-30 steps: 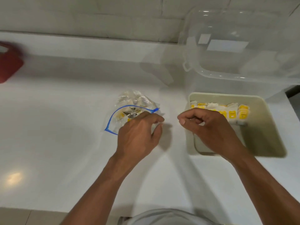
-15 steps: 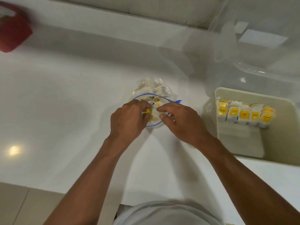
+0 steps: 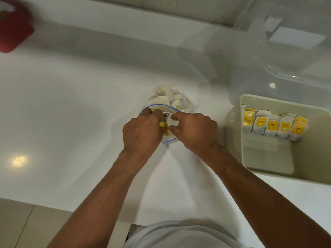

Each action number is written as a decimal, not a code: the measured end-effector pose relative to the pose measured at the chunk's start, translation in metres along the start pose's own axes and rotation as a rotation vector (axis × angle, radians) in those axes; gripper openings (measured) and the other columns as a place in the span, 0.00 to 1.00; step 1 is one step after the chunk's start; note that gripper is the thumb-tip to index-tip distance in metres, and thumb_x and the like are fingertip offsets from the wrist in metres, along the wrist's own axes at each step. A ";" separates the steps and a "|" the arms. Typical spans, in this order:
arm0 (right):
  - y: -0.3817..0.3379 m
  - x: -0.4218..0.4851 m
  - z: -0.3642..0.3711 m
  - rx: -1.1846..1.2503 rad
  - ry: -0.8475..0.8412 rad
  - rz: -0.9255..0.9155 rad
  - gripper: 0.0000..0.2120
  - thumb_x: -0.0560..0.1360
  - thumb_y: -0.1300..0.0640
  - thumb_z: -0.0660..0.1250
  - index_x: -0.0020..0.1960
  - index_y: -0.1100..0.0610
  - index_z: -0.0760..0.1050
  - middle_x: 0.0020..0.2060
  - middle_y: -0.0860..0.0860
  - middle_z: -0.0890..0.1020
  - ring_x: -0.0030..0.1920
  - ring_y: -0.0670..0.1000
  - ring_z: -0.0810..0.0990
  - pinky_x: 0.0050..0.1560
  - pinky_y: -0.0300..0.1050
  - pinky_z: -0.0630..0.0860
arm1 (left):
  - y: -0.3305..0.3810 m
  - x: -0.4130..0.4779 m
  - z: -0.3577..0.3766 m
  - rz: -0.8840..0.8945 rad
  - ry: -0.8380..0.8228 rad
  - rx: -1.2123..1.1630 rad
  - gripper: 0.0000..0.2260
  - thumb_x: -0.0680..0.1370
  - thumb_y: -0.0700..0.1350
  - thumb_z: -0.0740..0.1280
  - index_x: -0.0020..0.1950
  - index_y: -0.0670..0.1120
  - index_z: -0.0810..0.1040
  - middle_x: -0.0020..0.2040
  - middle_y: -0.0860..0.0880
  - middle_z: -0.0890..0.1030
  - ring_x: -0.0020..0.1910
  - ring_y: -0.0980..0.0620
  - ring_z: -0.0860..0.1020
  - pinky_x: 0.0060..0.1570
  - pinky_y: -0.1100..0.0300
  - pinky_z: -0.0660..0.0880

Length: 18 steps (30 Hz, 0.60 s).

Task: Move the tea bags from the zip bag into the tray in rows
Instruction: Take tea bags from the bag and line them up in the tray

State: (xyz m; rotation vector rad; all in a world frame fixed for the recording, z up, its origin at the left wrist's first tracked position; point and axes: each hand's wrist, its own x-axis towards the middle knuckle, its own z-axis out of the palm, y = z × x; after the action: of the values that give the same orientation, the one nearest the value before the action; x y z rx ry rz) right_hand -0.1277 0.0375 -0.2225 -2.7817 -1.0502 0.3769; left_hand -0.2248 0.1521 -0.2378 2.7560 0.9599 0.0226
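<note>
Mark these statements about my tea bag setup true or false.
1. The left hand and the right hand are both at the mouth of the zip bag. True.
2. The tea bags in the tray form two rows. False: there is one row, at the tray's far end.
3. The zip bag lies inside the tray. False: it lies on the counter, left of the tray.
4. A red object sits at the counter's far left. True.
</note>
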 end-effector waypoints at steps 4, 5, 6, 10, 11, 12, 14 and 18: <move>-0.005 0.004 0.002 -0.064 0.020 -0.021 0.16 0.77 0.40 0.62 0.62 0.42 0.76 0.51 0.48 0.83 0.51 0.57 0.81 0.42 0.43 0.67 | -0.003 -0.001 -0.006 -0.023 -0.004 -0.123 0.03 0.77 0.54 0.66 0.49 0.57 0.77 0.51 0.57 0.80 0.45 0.47 0.80 0.38 0.58 0.72; -0.004 0.004 0.003 -0.053 0.026 -0.018 0.15 0.77 0.41 0.62 0.60 0.43 0.77 0.50 0.48 0.84 0.50 0.57 0.81 0.42 0.43 0.67 | -0.005 -0.001 -0.009 -0.025 -0.007 -0.150 0.03 0.77 0.54 0.67 0.49 0.57 0.77 0.49 0.57 0.81 0.45 0.48 0.80 0.37 0.59 0.71; -0.003 0.004 0.005 -0.039 0.039 -0.014 0.14 0.77 0.42 0.61 0.59 0.44 0.77 0.49 0.48 0.84 0.49 0.57 0.81 0.41 0.43 0.67 | -0.006 -0.001 -0.012 -0.030 -0.012 -0.170 0.03 0.77 0.54 0.67 0.49 0.57 0.77 0.48 0.58 0.82 0.46 0.49 0.79 0.37 0.60 0.68; 0.002 0.003 0.010 -0.030 0.128 -0.008 0.11 0.78 0.45 0.60 0.53 0.47 0.79 0.44 0.49 0.83 0.43 0.55 0.80 0.38 0.42 0.69 | -0.010 0.002 -0.016 -0.019 -0.010 -0.162 0.06 0.77 0.52 0.67 0.54 0.59 0.77 0.47 0.58 0.82 0.48 0.50 0.79 0.38 0.60 0.66; 0.002 0.002 0.011 -0.005 0.143 0.007 0.11 0.78 0.45 0.60 0.52 0.47 0.79 0.42 0.48 0.83 0.42 0.55 0.80 0.38 0.42 0.70 | -0.011 0.003 -0.016 -0.018 -0.009 -0.160 0.07 0.77 0.52 0.67 0.55 0.59 0.78 0.47 0.58 0.83 0.49 0.49 0.80 0.39 0.60 0.67; 0.003 0.002 0.011 0.050 0.162 0.033 0.11 0.77 0.45 0.61 0.52 0.46 0.79 0.41 0.48 0.83 0.42 0.55 0.80 0.38 0.42 0.72 | -0.012 0.003 -0.015 -0.014 -0.001 -0.157 0.08 0.77 0.52 0.68 0.56 0.59 0.78 0.49 0.57 0.83 0.49 0.49 0.80 0.40 0.60 0.69; 0.004 0.000 0.009 0.230 0.206 0.086 0.09 0.76 0.44 0.63 0.49 0.45 0.80 0.38 0.45 0.83 0.40 0.52 0.81 0.39 0.44 0.76 | -0.013 0.005 -0.015 0.006 0.033 -0.147 0.09 0.77 0.52 0.67 0.57 0.59 0.78 0.51 0.56 0.83 0.50 0.47 0.80 0.42 0.58 0.73; 0.007 -0.001 -0.001 0.576 0.240 0.120 0.05 0.75 0.47 0.68 0.45 0.47 0.81 0.33 0.39 0.80 0.38 0.43 0.78 0.41 0.41 0.74 | -0.008 0.005 -0.019 0.040 0.021 -0.127 0.13 0.78 0.52 0.67 0.62 0.60 0.77 0.56 0.56 0.81 0.53 0.47 0.80 0.44 0.57 0.72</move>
State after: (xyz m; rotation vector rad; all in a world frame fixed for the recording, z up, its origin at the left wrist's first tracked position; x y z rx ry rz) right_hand -0.1240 0.0316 -0.2232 -2.3009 -0.6007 0.2911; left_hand -0.2275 0.1648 -0.2214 2.6629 0.8763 0.1151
